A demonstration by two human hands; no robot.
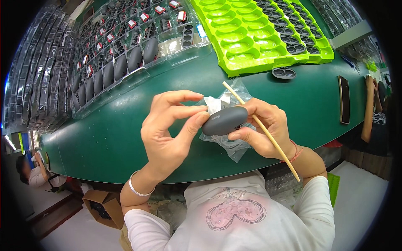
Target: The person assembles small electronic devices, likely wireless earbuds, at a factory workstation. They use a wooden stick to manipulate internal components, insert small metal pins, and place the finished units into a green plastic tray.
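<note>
A dark grey oval earbud case (225,121) is held level between my two hands above the table. My left hand (168,125) pinches its left end with thumb and fingers. At the other end, the thumb and fingers of my right hand (270,127) grip the case. A thin wooden stick (272,138) also lies in my right hand, slanting from above the case down past the wrist. White crumpled tissue (213,105) shows behind the case, by my left fingertips; whether they touch it I cannot tell. Below lies a clear plastic bag (235,151) on the table.
Clear trays (125,77) of dark cases and small parts fill the far left. A lime-green tray (234,67) stands far right, with a two-hollow dark insert (284,73) before it. A phone (344,100) lies right on the green table (180,77). Other people sit at both sides.
</note>
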